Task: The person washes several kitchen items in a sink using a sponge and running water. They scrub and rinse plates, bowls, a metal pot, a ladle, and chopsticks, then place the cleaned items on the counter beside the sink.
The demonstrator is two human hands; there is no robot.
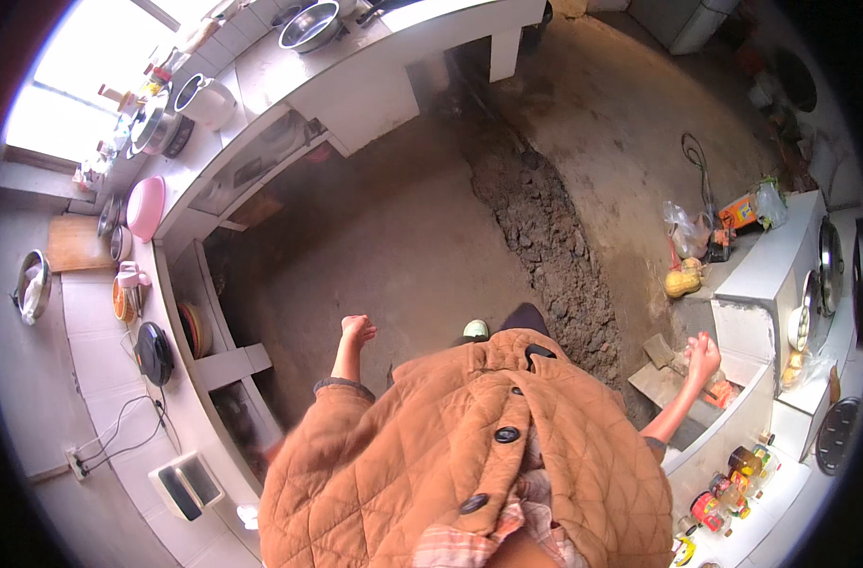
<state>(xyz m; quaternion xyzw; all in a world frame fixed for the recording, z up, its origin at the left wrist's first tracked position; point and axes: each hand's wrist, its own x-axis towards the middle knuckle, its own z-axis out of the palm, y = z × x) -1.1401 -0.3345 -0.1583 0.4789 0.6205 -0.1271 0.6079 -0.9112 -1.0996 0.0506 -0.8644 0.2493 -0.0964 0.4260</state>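
Observation:
Both arms reach out from the sleeves of a quilted brown jacket [431, 433]. My left hand [358, 329], its fingers curled in and nothing seen in it, hangs over the concrete floor [375, 241]. On the other side my right hand [702, 355] has its fingers partly bent, near the low tiled wall; whether it holds anything small cannot be told. Below me a light-coloured shoe tip [476, 329] shows beside a dark one. A strip of broken rubble [552, 248] runs along the floor from my feet.
A tiled counter curves round the left, with a pink basin [145, 208], a white pitcher [206, 101], a metal pan [309, 27] and a black round appliance [154, 353]. At right, a yellow squash [683, 282] lies by a step, and condiment jars [708, 508] stand on a ledge.

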